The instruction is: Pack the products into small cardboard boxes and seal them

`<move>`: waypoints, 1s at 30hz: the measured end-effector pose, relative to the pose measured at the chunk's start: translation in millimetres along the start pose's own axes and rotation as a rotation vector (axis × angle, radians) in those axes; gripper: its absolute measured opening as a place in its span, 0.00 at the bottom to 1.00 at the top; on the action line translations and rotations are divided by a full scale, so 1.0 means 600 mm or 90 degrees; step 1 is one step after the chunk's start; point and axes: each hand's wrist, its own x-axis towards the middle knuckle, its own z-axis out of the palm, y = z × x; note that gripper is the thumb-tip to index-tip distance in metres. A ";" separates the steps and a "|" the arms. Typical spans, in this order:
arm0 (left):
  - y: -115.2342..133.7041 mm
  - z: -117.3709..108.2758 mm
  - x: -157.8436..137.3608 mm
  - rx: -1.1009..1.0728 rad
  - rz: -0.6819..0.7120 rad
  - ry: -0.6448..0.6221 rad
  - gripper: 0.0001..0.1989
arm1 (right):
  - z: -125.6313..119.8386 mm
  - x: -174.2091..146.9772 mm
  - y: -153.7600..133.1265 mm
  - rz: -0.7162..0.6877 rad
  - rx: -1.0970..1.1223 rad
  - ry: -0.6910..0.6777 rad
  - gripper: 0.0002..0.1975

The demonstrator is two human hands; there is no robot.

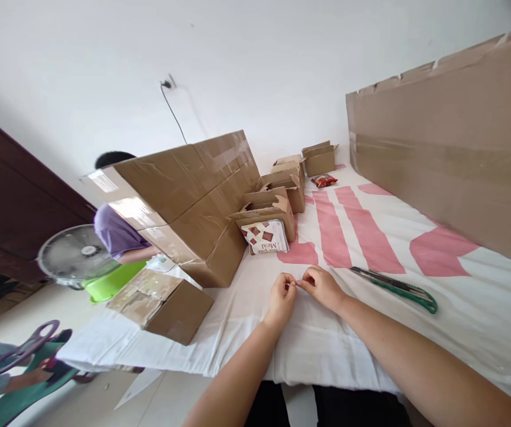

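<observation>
Left hand (282,298) and right hand (322,286) are meeting fingertip to fingertip over the white sheet (482,308), fingers curling shut, pinching something too small to identify. Open sheet is lying ahead; the near table edge is running just below the wrists. A green utility knife (395,288) is resting near the right hand. Further out, a packet (267,236) is reading "Meal", leaning against small open boxes (268,207).

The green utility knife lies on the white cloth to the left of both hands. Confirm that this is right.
Not right: in the head view the green utility knife lies on the white cloth to the right of both hands, beyond the right hand, not by the left hand.
</observation>
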 end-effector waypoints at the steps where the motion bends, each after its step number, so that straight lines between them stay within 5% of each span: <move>1: 0.002 -0.004 -0.006 0.013 0.004 0.005 0.05 | 0.000 0.000 0.000 -0.003 0.000 -0.006 0.11; 8: 0.044 -0.065 -0.072 0.097 0.066 0.023 0.05 | 0.002 0.006 0.009 0.011 -0.015 -0.011 0.12; 13: 0.097 -0.097 -0.145 0.352 0.095 -0.353 0.09 | 0.002 0.005 0.006 0.018 -0.017 -0.016 0.09; 16: 0.109 -0.095 -0.165 0.491 0.045 -0.429 0.10 | 0.000 0.003 0.002 0.017 -0.017 -0.019 0.09; 20: 0.109 -0.098 -0.150 0.493 -0.015 -0.430 0.10 | -0.002 0.001 -0.001 0.012 -0.014 -0.022 0.08; 26: 0.095 -0.120 -0.119 0.315 -0.064 -0.439 0.20 | -0.002 0.001 -0.001 0.016 -0.016 -0.022 0.08; 30: 0.058 -0.152 -0.119 0.267 -0.015 -0.310 0.13 | -0.002 0.002 -0.001 0.018 -0.020 -0.028 0.08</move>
